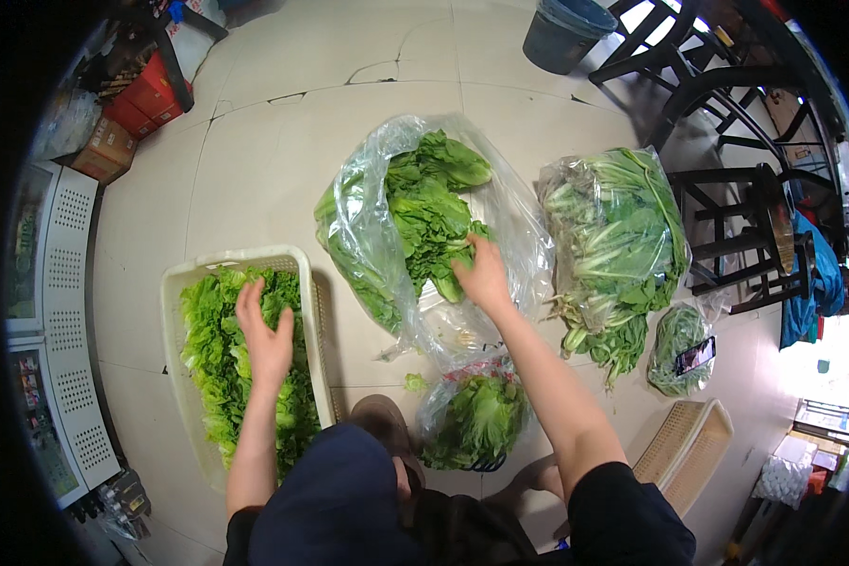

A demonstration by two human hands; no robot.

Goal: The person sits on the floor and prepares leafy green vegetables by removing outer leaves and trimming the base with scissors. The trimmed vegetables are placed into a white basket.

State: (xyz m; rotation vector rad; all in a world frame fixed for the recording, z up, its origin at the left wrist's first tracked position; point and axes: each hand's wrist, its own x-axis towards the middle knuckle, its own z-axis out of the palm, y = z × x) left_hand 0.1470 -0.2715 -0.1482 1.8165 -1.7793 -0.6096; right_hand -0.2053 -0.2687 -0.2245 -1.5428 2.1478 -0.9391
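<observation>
My left hand point(264, 336), fingers apart and holding nothing, is over the lettuce point(212, 332) that fills a cream plastic basket point(311, 304). My right hand point(482, 274) reaches into an open clear plastic bag point(523, 226), its fingers at the leafy green lettuce point(435, 212) inside; whether they grip a head cannot be told. More lettuce shows through the bag's left side. Below it, close to my feet, lies a smaller clear bag of lettuce point(477, 417). A small leaf piece point(415, 382) rests on the floor between them.
To the right are a large bag of leafy greens point(612, 226), a smaller bag of greens point(668, 354) with a phone point(695, 356) on it, and cream baskets point(686, 453). Black stools point(736, 219) and a dark bucket point(562, 39) stand beyond. Red boxes point(145, 99) and a glass-fronted cabinet point(71, 318) line the left.
</observation>
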